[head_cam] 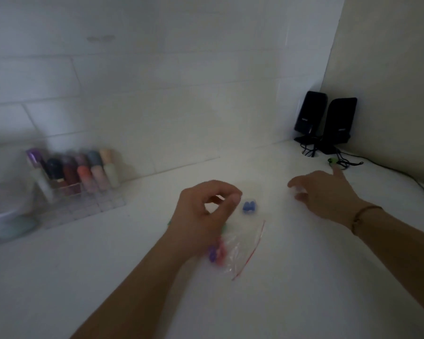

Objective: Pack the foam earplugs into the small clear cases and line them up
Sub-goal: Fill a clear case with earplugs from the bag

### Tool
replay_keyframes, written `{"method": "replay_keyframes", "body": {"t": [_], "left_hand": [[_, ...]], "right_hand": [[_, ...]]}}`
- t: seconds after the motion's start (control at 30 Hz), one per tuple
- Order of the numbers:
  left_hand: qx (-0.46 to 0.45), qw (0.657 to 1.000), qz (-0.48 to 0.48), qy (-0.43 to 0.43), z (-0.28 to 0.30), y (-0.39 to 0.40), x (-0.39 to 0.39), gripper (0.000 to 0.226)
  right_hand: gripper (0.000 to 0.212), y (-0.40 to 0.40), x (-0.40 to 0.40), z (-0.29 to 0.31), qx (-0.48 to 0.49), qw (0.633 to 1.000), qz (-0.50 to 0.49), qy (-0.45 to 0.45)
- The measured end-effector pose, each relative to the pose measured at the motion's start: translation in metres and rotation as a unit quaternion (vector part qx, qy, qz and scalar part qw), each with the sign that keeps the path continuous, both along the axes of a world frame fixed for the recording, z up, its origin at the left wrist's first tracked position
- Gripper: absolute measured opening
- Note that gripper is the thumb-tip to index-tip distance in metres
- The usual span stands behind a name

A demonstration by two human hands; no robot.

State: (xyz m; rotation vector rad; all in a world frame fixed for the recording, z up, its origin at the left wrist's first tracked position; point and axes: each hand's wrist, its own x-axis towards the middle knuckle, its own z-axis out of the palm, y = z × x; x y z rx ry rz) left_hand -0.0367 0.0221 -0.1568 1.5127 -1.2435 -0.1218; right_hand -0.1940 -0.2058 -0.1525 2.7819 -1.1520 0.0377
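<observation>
Earplugs, blue pair (248, 207), on bench (304, 277) just past my left hand (206, 211) — fingers curled, pinching something small, blurred. Purple-pink ones in bag (233, 255) below. Right hand (328, 194) released, fingers spread — reaching out, likely for clear case.

dim, flat light; motion blur throughout; wide-angle bending at edges.

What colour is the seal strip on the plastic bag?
Red; the plastic bag shows only in the head view.
</observation>
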Motion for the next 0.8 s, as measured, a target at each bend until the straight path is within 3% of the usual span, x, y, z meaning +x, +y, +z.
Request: {"method": "replay_keyframes", "body": {"t": [0.03,0.1,0.17,0.23,0.33,0.43,0.63,0.8], "left_hand": [[-0.010,0.999,0.002,0.044,0.002,0.000,0.000,0.012],[-0.016,0.990,-0.021,0.141,0.010,0.001,-0.001,0.014],[0.016,0.970,-0.078,0.231,0.016,0.003,-0.005,0.025],[0.047,0.939,-0.163,0.299,0.017,0.005,-0.008,0.042],[0.023,0.896,-0.253,0.365,0.016,0.008,-0.011,0.034],[0.001,0.882,-0.259,0.393,0.014,0.007,-0.012,0.028],[0.012,0.865,-0.291,0.409,0.009,0.004,-0.012,0.048],[0.017,0.847,-0.327,0.419,0.006,0.004,-0.014,0.047]], "right_hand": [[0.035,0.009,-0.002,0.003,-0.030,0.998,0.026,-0.038],[0.035,0.036,-0.006,0.013,-0.020,0.974,0.105,-0.201],[0.032,0.076,-0.007,0.027,0.109,0.905,0.184,-0.367],[0.031,0.111,-0.007,0.033,0.178,0.842,0.251,-0.444],[0.025,0.131,-0.005,0.023,0.093,0.812,0.297,-0.494],[0.025,0.129,-0.005,0.014,0.002,0.801,0.288,-0.525],[0.019,0.125,-0.015,0.003,-0.027,0.796,0.301,-0.524],[0.011,0.128,-0.016,0.002,0.001,0.775,0.317,-0.546]]}}
